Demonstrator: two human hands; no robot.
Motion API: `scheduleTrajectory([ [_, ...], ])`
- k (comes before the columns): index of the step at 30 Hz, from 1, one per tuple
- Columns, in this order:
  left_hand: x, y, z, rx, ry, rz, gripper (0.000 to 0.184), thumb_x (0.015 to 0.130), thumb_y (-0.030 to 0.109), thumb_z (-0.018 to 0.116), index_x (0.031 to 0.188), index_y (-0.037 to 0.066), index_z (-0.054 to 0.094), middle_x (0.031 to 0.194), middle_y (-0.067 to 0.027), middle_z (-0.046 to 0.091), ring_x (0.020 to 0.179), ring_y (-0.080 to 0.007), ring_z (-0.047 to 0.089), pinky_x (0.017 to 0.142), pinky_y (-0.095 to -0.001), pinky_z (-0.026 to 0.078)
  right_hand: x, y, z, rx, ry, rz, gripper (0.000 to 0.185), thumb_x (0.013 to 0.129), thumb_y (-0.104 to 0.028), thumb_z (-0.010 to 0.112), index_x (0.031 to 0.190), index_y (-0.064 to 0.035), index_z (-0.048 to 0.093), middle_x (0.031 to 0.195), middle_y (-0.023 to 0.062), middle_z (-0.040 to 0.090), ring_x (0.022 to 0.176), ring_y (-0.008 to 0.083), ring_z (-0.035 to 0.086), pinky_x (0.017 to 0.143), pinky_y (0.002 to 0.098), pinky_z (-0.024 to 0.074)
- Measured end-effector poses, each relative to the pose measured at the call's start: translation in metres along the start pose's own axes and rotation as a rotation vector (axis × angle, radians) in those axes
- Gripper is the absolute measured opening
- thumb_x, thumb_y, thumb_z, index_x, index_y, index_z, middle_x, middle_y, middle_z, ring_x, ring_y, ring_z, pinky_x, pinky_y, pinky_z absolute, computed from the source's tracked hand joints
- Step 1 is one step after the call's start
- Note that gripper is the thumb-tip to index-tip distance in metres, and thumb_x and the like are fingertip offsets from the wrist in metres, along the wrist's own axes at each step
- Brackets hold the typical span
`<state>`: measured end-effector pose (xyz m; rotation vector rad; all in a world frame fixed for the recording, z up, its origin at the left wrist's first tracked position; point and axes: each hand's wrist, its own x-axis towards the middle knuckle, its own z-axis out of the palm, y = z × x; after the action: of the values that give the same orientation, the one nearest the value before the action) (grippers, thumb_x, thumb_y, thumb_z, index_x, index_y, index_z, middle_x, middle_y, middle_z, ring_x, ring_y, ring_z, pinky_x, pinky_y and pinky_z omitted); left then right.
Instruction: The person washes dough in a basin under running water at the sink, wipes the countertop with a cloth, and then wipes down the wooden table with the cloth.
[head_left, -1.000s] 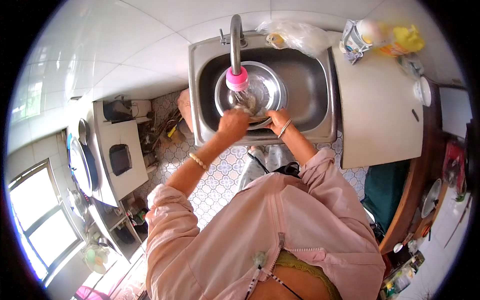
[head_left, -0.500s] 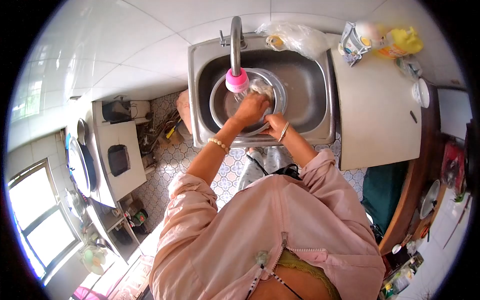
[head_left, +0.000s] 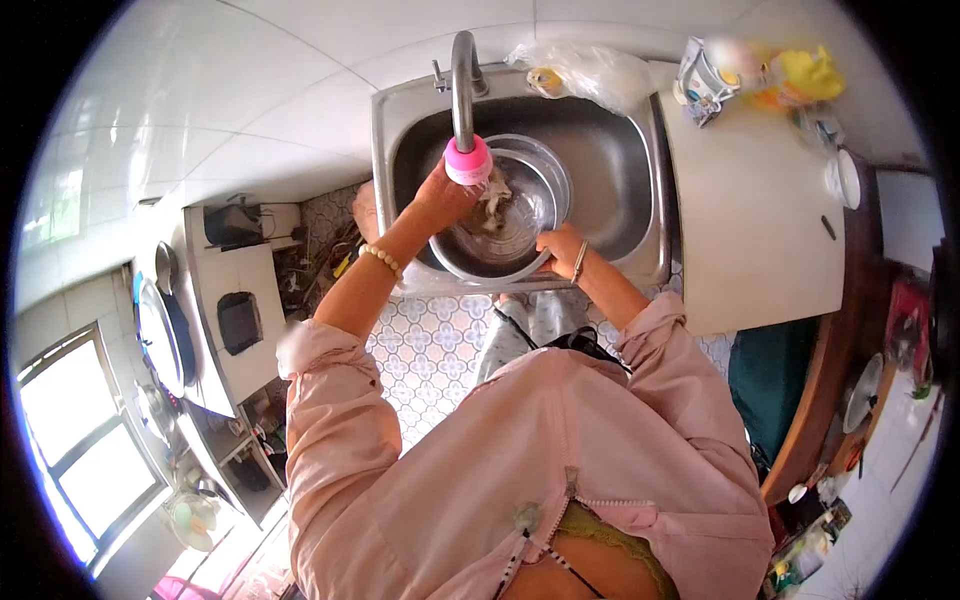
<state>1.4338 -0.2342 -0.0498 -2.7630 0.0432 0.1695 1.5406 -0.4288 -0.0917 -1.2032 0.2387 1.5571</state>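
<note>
A metal basin point(head_left: 490, 272) stands in the steel sink, under the faucet's pink nozzle point(head_left: 467, 162). Inside it lies a soft whitish clump point(head_left: 494, 203) in water, its kind unclear. My left hand point(head_left: 447, 200) is at the basin's left side, close beside the nozzle; its fingertips are hidden behind the nozzle and the clump. With fingers curled over the near right rim, my right hand point(head_left: 562, 248) grips the basin. A second round metal rim point(head_left: 568, 185) shows just behind and to the right of the basin.
The sink point(head_left: 660, 200) is set against a tiled wall. A clear plastic bag point(head_left: 605, 80) lies on its back edge. On the white counter point(head_left: 750, 250) to the right are a torn packet point(head_left: 702, 85), a yellow package point(head_left: 808, 78) and a white bowl point(head_left: 848, 178).
My left hand has moved from the middle of the basin to its left side, leaving the whitish clump in view. My right hand stays at the rim, slightly further right.
</note>
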Motion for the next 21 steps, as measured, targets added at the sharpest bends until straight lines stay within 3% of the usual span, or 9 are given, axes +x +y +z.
scheduleTrajectory([
  [1,0.006,-0.004,-0.002,0.075,0.064,0.033,0.034,0.072,0.017,0.049,0.102,0.002,0.052,0.111,-0.0092,0.050,0.108,-0.0270,0.044,0.093,-0.0415,0.034,-0.001,0.001,0.003,0.020,-0.017,-0.006,0.016,0.062,0.008,0.048,0.078,0.0087,0.047,0.082,0.0199,0.049,0.070,0.0363,0.055,0.061,0.0544,0.0502],
  [3,0.006,-0.010,0.010,0.130,0.227,0.034,0.010,0.074,0.005,0.045,0.084,0.008,0.044,0.089,-0.0070,0.049,0.090,-0.0218,0.049,0.084,-0.0329,0.040,0.005,0.005,-0.004,0.040,0.041,0.030,0.020,0.061,0.008,0.048,0.081,0.0075,0.047,0.085,0.0206,0.048,0.074,0.0376,0.054,0.063,0.0561,0.0491],
  [7,-0.006,0.000,0.040,-0.535,0.250,-0.063,0.025,0.073,0.002,0.046,0.097,0.008,0.049,0.096,-0.0088,0.051,0.095,-0.0239,0.049,0.082,-0.0356,0.042,0.020,0.006,-0.026,0.081,0.004,0.009,0.039,0.059,0.006,0.048,0.096,-0.0053,0.042,0.086,0.0138,0.047,0.071,0.0338,0.054,0.056,0.0535,0.0500],
  [11,-0.018,0.034,0.002,-0.392,-0.321,-0.199,0.020,0.066,0.003,0.053,0.085,0.007,0.059,0.093,-0.0103,0.057,0.090,-0.0255,0.054,0.071,-0.0334,0.048,0.022,-0.003,-0.025,0.090,0.088,-0.144,0.050,0.058,0.007,0.045,0.105,-0.0094,0.041,0.087,0.0131,0.048,0.072,0.0344,0.055,0.054,0.0530,0.0512],
  [13,-0.024,0.051,0.000,-0.604,-0.205,-0.075,0.018,0.066,0.004,0.052,0.082,0.007,0.058,0.088,-0.0110,0.058,0.087,-0.0263,0.054,0.073,-0.0356,0.045,0.028,-0.004,-0.021,0.093,0.160,-0.153,0.052,0.058,0.006,0.045,0.107,-0.0109,0.041,0.087,0.0124,0.048,0.071,0.0333,0.055,0.047,0.0494,0.0516],
  [15,-0.015,0.078,-0.002,-0.971,0.023,-0.211,0.018,0.061,-0.005,0.047,0.075,0.002,0.055,0.081,-0.0144,0.058,0.073,-0.0329,0.055,0.067,-0.0427,0.044,0.026,-0.011,-0.014,0.056,0.125,-0.248,0.057,0.058,0.005,0.045,0.111,-0.0111,0.036,0.090,0.0121,0.047,0.071,0.0313,0.055,0.043,0.0470,0.0512],
  [17,-0.001,0.096,-0.006,-1.147,0.026,-0.290,0.022,0.063,-0.006,0.043,0.079,0.002,0.056,0.077,-0.0122,0.058,0.078,-0.0257,0.056,0.071,-0.0368,0.044,0.038,-0.004,-0.019,0.029,0.139,-0.272,0.056,0.058,0.003,0.046,0.111,-0.0099,0.036,0.090,0.0119,0.046,0.070,0.0292,0.055,0.038,0.0438,0.0498],
  [19,0.013,0.097,-0.028,-1.676,-0.033,-0.620,0.026,0.066,-0.006,0.040,0.084,0.000,0.057,0.080,-0.0097,0.058,0.081,-0.0165,0.055,0.075,-0.0292,0.043,0.034,-0.007,-0.014,-0.051,0.277,-0.215,0.023,0.068,-0.005,0.049,0.090,0.0031,0.047,0.080,0.0122,0.051,0.067,0.0282,0.058,0.049,0.0449,0.0522],
  [21,0.019,0.089,-0.028,-1.824,0.026,-0.569,0.030,0.069,-0.006,0.038,0.093,-0.002,0.055,0.085,-0.0085,0.057,0.084,-0.0118,0.052,0.077,-0.0246,0.042,0.027,-0.010,-0.013,0.043,0.230,-0.196,0.024,0.074,-0.009,0.051,0.093,0.0043,0.048,0.085,0.0141,0.053,0.069,0.0274,0.058,0.052,0.0431,0.0527],
])
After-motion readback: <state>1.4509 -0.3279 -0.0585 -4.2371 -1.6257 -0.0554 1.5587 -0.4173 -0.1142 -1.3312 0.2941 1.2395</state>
